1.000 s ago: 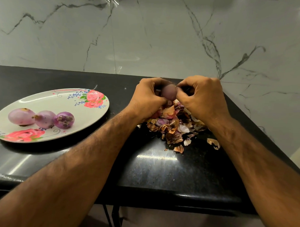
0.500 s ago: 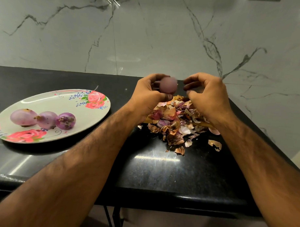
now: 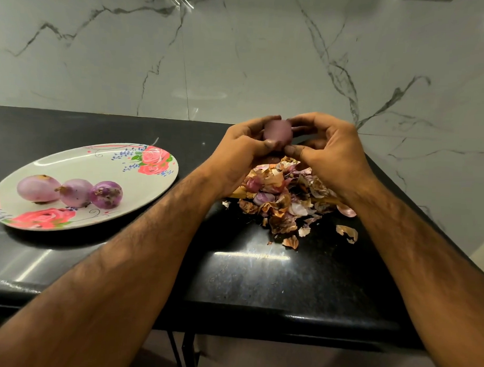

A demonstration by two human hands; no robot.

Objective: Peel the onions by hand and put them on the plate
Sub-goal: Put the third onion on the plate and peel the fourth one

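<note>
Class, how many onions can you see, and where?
4. On the plate: left onion, middle onion, right onion. A fourth onion is held by the left hand and right hand above the peel pile, which may hide more.

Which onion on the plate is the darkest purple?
The rightmost onion on the plate: deep purple with dark specks; the middle onion and left onion are paler.

The black stone counter (image 3: 259, 288) is glossy, w/ light reflections near its front edge. At approx 9 o'clock from its centre lies an oval white plate (image 3: 79, 164) w/ red rose print. At approx 1 o'clock lies a heap of onion skins (image 3: 278, 201), brown and purple. Three loose pcs lie near the heap: a curled skin (image 3: 347, 232) at 4 o'clock of it, a brown skin (image 3: 291, 242) at 6 o'clock, and a small scrap (image 3: 226, 204) at 9 o'clock.
</note>
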